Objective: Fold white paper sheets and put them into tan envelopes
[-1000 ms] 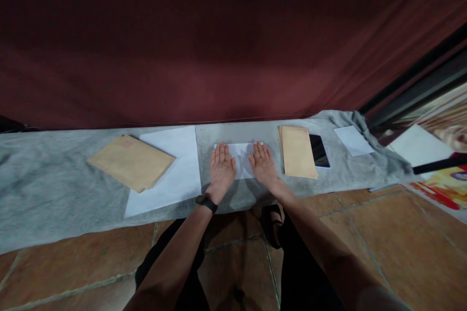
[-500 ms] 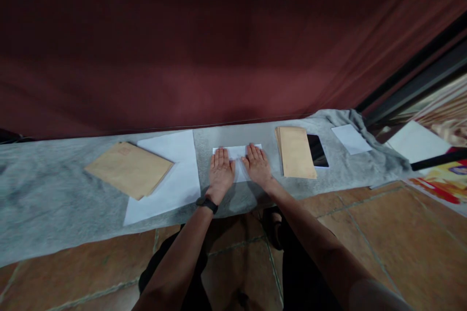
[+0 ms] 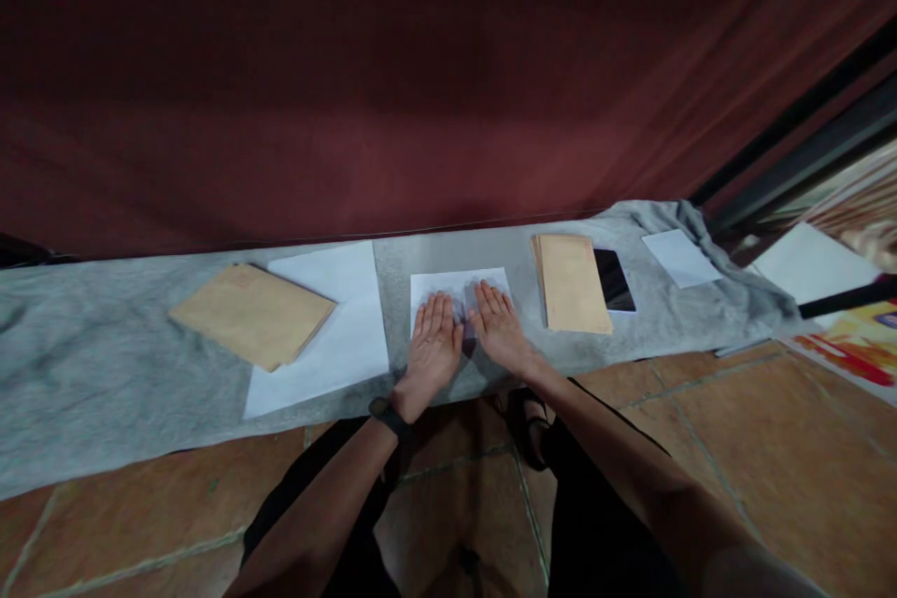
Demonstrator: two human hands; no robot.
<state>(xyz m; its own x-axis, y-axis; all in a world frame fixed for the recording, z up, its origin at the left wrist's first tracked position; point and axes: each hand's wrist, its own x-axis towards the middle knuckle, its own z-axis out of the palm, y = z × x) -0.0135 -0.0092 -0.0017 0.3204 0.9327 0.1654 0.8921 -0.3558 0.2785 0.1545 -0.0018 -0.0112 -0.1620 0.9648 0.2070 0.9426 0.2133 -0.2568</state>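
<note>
A small white sheet of paper (image 3: 455, 282) lies on the grey cloth in front of me, its lower part mostly covered by my hands. My left hand (image 3: 433, 341) rests flat on its left side, fingers stretched away from me; a dark band circles that wrist. Flat on the right side of the paper is my right hand (image 3: 499, 322), fingers also extended. The two thumbs are close to each other near the middle of the sheet. Neither hand grasps anything.
Left of my hands, brown envelopes (image 3: 256, 316) lie partly over larger white paper (image 3: 350, 327). To the right are another stack of brown envelopes (image 3: 576, 285), a dark-screened phone or tablet (image 3: 614, 280) and a white sheet (image 3: 679, 258). A dark red curtain (image 3: 448, 112) hangs behind.
Both hands have slid toward me over the paper, the left one more, so more of its far part shows. The view has shifted slightly.
</note>
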